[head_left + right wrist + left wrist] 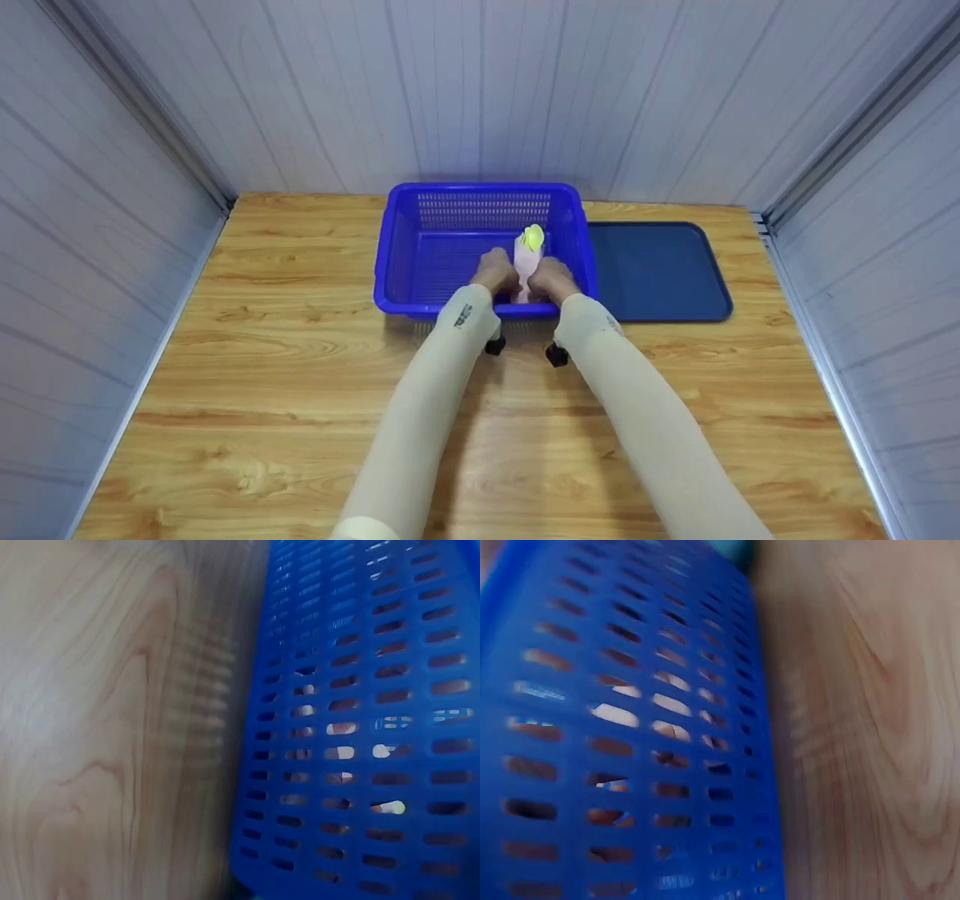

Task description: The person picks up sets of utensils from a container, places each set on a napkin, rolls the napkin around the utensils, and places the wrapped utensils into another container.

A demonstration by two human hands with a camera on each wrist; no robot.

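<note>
A blue plastic basket (480, 187) with slotted walls stands at the back of the table, and both hands reach down into it. Between them lies a long pale pink item (527, 259) with a bright yellow piece (533, 237) at its far end. My left hand (496, 270), fingers curled, grips the item's near left side. On the near right side my right hand (553, 279) holds it the same way. In both wrist views the basket's outer wall (641, 757) covers most of the hands; pale bits and skin show through the slots.
Against the basket's right side lies a dark blue rectangular tray (660, 270). Wood-grain tabletop (285, 360) extends in front and to the left. Pale panel walls (480, 90) enclose the back and both sides.
</note>
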